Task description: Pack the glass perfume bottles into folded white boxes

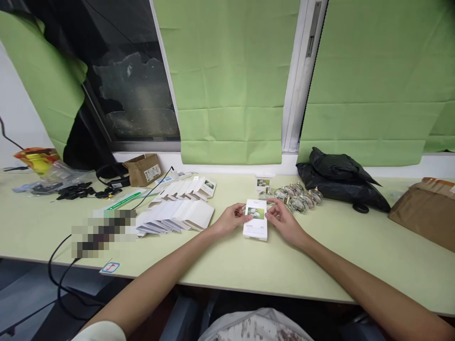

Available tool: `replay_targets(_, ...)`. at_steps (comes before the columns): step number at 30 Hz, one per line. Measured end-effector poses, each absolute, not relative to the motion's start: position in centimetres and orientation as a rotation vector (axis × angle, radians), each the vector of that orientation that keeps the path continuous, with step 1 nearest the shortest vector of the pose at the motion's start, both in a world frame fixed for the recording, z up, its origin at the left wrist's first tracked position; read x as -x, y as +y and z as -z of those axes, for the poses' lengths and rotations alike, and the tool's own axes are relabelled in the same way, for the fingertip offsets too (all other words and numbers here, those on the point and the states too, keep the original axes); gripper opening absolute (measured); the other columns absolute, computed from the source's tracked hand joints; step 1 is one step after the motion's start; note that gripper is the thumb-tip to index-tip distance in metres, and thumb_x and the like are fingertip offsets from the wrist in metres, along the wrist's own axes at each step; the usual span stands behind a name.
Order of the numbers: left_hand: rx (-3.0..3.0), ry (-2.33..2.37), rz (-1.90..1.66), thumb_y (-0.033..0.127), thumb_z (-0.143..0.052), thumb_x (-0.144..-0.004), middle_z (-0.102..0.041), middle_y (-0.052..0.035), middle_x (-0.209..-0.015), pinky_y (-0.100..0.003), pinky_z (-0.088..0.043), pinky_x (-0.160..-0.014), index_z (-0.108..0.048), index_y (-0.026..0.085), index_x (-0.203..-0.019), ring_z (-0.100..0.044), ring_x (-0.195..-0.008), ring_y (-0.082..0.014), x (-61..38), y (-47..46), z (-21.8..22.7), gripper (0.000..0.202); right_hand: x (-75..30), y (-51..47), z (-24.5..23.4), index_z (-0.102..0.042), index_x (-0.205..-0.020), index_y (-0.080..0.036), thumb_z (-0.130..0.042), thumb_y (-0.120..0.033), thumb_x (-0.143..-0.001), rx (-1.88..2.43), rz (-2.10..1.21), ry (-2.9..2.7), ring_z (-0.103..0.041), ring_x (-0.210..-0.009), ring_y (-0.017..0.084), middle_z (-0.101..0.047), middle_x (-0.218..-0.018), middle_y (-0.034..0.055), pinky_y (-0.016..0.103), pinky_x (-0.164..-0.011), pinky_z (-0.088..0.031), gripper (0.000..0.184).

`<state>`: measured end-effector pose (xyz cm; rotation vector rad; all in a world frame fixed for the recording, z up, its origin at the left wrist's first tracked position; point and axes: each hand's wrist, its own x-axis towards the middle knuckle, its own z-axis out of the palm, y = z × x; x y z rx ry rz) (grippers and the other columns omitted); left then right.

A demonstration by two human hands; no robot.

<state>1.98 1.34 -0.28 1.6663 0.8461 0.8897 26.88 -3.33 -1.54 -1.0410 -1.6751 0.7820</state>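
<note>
A small white carton (pixel 256 220) with a green picture on its face lies on the pale green table (pixel 320 255), a little past its middle. My left hand (pixel 232 219) grips its left edge with curled fingers. My right hand (pixel 284 221) pinches its right edge near the top. Just behind the carton stands a cluster of several small glass bottles (pixel 296 198) and one upright little box (pixel 263 183).
Fanned stacks of flat white cartons (pixel 177 210) lie to the left. Further left are a brown cardboard box (pixel 142 169), black cables (pixel 76 191) and a blurred patch. A black plastic bag (pixel 337 177) and a brown parcel (pixel 426 213) sit at the right.
</note>
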Motion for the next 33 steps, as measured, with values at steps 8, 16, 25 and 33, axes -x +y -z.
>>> replay_targets(8,-2.013,0.886,-1.176,0.047,-0.082,-0.084,-0.045,-0.0098,-0.139,-0.035,-0.057,-0.089,-0.063,0.029,-0.13,-0.06,-0.111,-0.021,-1.7,0.6,-0.6,0.053,-27.3,-3.0,1.6,-0.054,-0.137,-0.027,-0.063,-0.05,-0.097,1.003,-0.674,-1.624,-0.056,-0.088,0.021,-0.057,-0.098,0.0032,0.036,-0.079,-0.052,0.047)
replay_targets(16,-2.541,0.853,-1.282,0.04,-0.068,-0.097,-0.063,-0.0103,-0.129,-0.046,-0.047,-0.107,-0.06,0.027,-0.129,-0.055,-0.126,-0.0283,-1.2,-0.5,-2.3,0.035,-26.6,-5.0,-0.2,-0.06,-0.136,-0.03,-0.05,-0.036,-0.104,1.013,-0.161,-1.87,-0.057,-0.115,0.028,-0.048,-0.139,0.0131,0.045,-0.092,-0.056,0.033)
replay_targets(25,-2.534,0.843,-1.251,0.037,-0.058,-0.103,-0.062,-0.0112,-0.129,-0.042,-0.052,-0.1,-0.059,0.025,-0.121,-0.063,-0.12,-0.0257,-0.7,0.2,-1.7,0.022,-27.7,-4.7,-0.3,-0.052,-0.15,-0.037,-0.042,-0.024,-0.107,0.93,0.014,-2.087,-0.051,-0.135,0.029,-0.047,-0.145,0.0117,0.05,-0.108,-0.051,0.045)
replay_targets(33,-2.251,0.792,-1.333,0.04,-0.048,-0.106,-0.061,-0.0107,-0.127,-0.035,-0.054,-0.09,-0.06,0.022,-0.108,-0.061,-0.117,-0.0232,-0.8,-0.9,-2.9,0.021,-28.2,-4.5,0.1,-0.044,-0.157,-0.042,-0.035,-0.011,-0.105,0.891,0.11,-2.175,-0.045,-0.145,0.028,-0.044,-0.158,0.0074,0.053,-0.112,-0.049,0.062)
